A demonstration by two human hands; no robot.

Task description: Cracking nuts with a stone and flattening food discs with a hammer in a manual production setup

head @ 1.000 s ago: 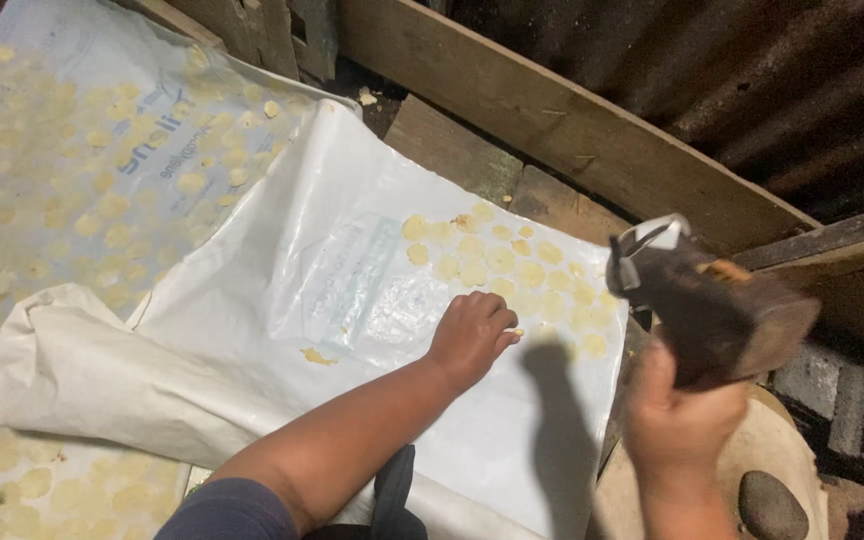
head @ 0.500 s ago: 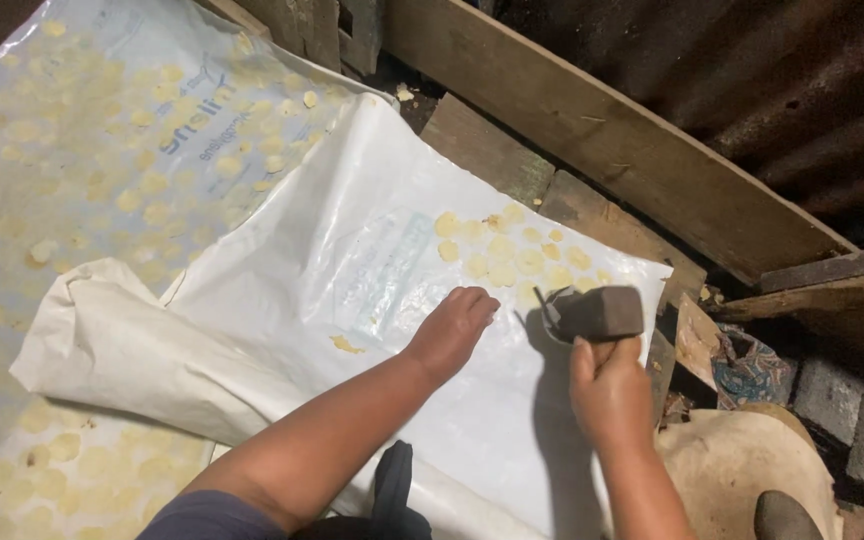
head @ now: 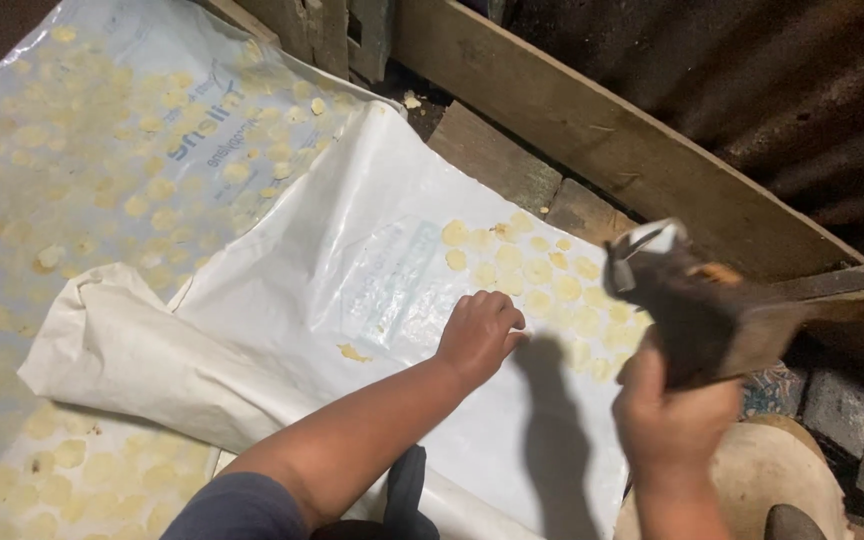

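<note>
The right hand (head: 674, 420) has lifted the hammer (head: 697, 310) off the white sheet (head: 332, 250) to 3 o'clock, fist clenched around its handle. The left hand (head: 479, 335), loosely curled, presses the sheet beside pale round slices (head: 537, 275). A wooden plank (head: 602, 140) borders 12 o'clock.
</note>
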